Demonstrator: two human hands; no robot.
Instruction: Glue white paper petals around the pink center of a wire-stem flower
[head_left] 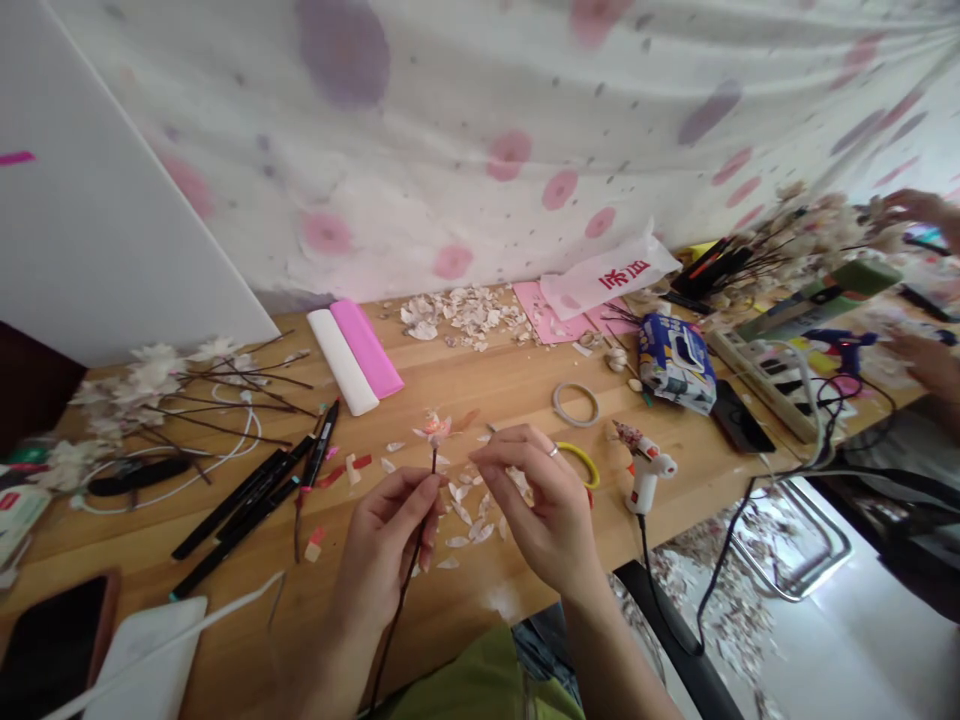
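My left hand (394, 525) pinches the thin dark stem (397, 600) of an artificial flower. The small pinkish flower head (435, 428) stands upright just above my fingertips, and the stem runs down toward my lap. Just right of the flower is my right hand (541, 505), its thumb and fingertips drawn together, apart from the flower. Anything small between those fingertips I cannot make out. Loose pale petals (480, 530) lie scattered on the wooden table (450, 385) beneath and between my hands.
A glue gun (646, 470), yellow ring (581, 465) and wipes pack (676, 362) lie to the right. Black markers (240, 505), paper rolls (356, 355) and finished flower stems (142, 390) lie to the left. Petals (472, 315) are heaped at the back. Another person's hand (926, 360) is far right.
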